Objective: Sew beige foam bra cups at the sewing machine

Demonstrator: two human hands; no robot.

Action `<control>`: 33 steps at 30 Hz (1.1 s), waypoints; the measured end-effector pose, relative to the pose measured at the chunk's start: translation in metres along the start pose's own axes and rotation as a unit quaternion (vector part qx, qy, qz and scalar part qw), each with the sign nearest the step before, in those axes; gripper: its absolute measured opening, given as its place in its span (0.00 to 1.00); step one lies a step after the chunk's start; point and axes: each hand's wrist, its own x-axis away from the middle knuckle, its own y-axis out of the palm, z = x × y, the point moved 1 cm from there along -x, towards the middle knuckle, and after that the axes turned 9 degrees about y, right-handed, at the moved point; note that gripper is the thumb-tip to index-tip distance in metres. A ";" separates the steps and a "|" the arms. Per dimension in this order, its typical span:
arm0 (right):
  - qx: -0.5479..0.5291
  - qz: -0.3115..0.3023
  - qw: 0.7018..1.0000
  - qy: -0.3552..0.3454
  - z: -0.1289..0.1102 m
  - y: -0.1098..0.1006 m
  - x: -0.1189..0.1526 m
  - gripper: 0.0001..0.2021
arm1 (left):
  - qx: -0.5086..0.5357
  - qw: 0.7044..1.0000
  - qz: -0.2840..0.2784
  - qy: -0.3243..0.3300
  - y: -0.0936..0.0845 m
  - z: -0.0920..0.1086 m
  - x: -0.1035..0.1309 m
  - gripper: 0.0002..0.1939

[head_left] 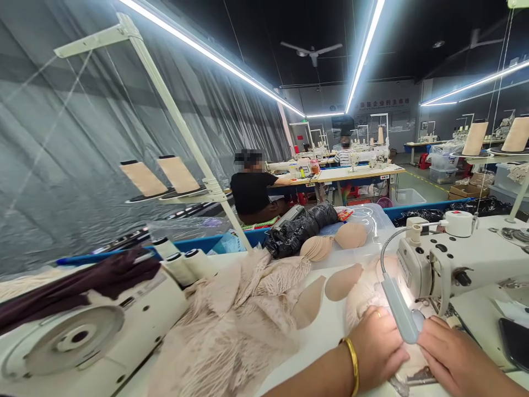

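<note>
My left hand (378, 344), with a gold bangle on its wrist, has its fingers curled down on pale beige fabric (359, 300) beside the sewing machine's needle area. On the other side, my right hand (452, 347) presses its closed fingers on the same fabric, close to the machine bed. Between the hands, a grey gooseneck lamp (399, 309) shines down and hides some fingertips and the needle. The white sewing machine (463, 259) stands at the right. Beige cup-shaped pads (309, 303) lie left of my hands.
A heap of beige lace fabric (231, 320) covers the table's left part. Another machine (91, 325) sits at far left, by thread cones (198, 264). A black plastic bundle (301, 226) and stacked pads (317, 248) lie ahead. A phone (516, 339) rests at right. People (252, 193) sit farther off.
</note>
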 end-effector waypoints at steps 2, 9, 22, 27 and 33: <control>0.007 -0.005 1.000 0.012 0.003 0.001 0.001 0.14 | 0.010 1.000 0.018 0.007 0.002 -0.004 -0.003 0.11; 0.029 -0.023 0.998 0.047 0.009 0.002 0.000 0.16 | 0.004 1.000 0.016 0.014 0.003 -0.009 -0.006 0.12; 0.025 -0.043 0.996 0.075 0.009 0.003 -0.003 0.17 | 0.005 1.000 0.019 0.021 -0.003 -0.012 -0.009 0.10; 0.065 -0.059 0.996 0.034 0.009 0.002 -0.002 0.17 | 0.003 1.000 0.021 0.021 -0.006 -0.013 -0.010 0.08; 0.052 -0.069 0.996 0.023 0.009 -0.002 -0.002 0.16 | 0.019 0.999 0.015 0.028 -0.002 -0.019 -0.012 0.09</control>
